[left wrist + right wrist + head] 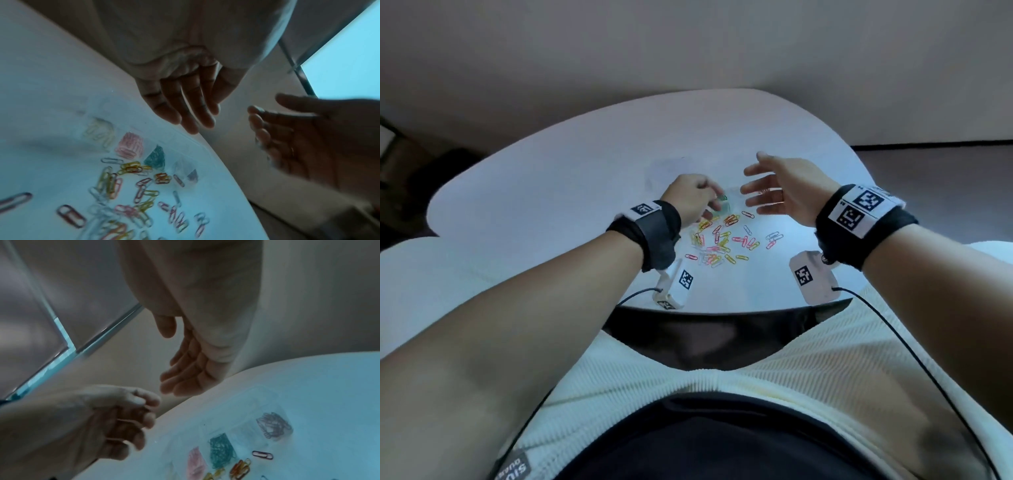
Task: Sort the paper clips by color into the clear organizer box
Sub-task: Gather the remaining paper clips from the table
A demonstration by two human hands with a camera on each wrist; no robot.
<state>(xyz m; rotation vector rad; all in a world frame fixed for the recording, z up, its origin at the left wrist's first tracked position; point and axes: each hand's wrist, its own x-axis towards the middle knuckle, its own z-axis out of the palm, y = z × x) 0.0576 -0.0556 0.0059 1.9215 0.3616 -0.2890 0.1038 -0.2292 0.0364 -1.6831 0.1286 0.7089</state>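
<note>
Head view: nearest the camera, a ribbed cream garment is seen across the lap, at the table's near edge. Loose clips of mixed colours are scattered near that edge, toward the middle. Just beyond them the box is made out faintly, with green showing inside. The left hand is held over the box's left end, fingers curled; whether a clip is pinched cannot be told. The right hand is raised over the box's right end, fingers spread, nothing held.

Left wrist view: the left hand's fingers are seen extended together above the table. In the box, yellowish, pink and green groups are seen in separate compartments, with paler contents farther along. Many clips remain unsorted beside it.

Right wrist view: the right hand is seen open and empty above the box, where pink, green and dark groups lie.

The task is judged partly done: several colours are begun, and a large share is left on the table.
</note>
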